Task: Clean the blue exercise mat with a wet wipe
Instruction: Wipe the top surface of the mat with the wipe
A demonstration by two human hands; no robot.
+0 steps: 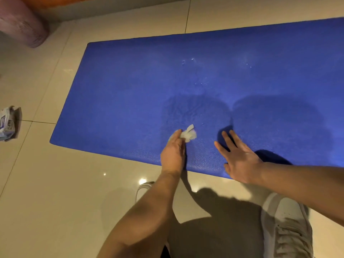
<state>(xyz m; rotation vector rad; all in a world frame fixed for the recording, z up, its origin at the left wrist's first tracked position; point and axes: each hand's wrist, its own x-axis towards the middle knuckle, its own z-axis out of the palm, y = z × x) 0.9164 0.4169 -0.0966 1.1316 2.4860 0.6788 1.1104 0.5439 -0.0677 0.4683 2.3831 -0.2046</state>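
The blue exercise mat (130, 86) lies flat on a cream tiled floor and runs off the right edge of the view. My left hand (173, 153) holds a crumpled white wet wipe (189, 135) against the mat near its front edge. My right hand (240, 159) rests flat on the mat to the right, fingers spread and straight. A few small wet specks (192, 59) glisten on the mat's far middle.
A pack of wipes (8, 123) lies on the floor at the far left. A purple rolled mat (20, 21) sits at the top left corner. My white shoes (286, 226) stand on the tiles in front of the mat.
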